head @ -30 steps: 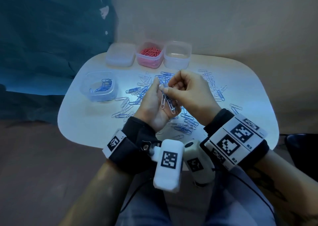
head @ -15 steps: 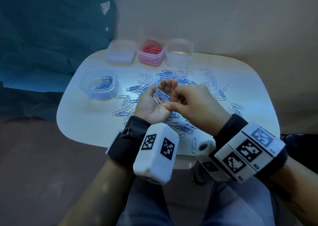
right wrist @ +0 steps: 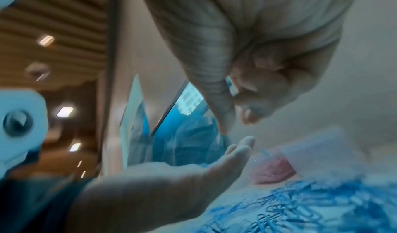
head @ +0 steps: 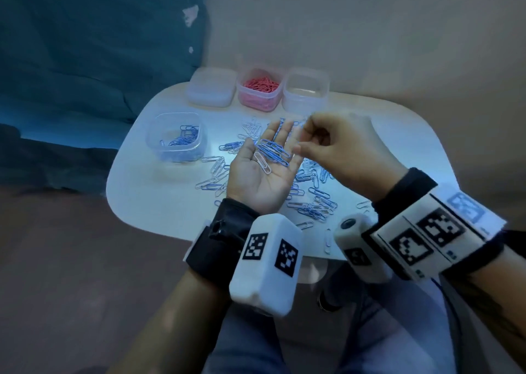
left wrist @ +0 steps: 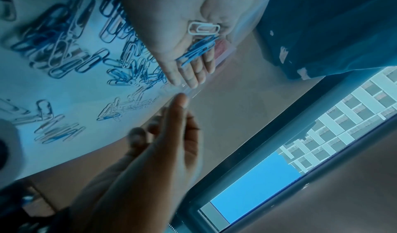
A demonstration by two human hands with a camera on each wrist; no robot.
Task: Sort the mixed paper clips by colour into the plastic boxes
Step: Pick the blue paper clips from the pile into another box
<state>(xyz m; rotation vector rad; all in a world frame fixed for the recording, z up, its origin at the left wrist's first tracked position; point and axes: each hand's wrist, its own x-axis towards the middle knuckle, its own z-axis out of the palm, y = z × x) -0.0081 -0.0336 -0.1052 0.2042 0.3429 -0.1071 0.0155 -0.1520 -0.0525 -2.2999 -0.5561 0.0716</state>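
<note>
Blue paper clips [head: 273,152] and one white clip [head: 262,162] now lie in our left hand [head: 263,171], which has turned flat and palm up above the table [head: 148,202] since half a second ago. Our right hand [head: 338,148] has drawn back, fingers curled; whether they pinch anything we cannot tell. Only the head view shows the blue-clip box [head: 176,137].
</note>
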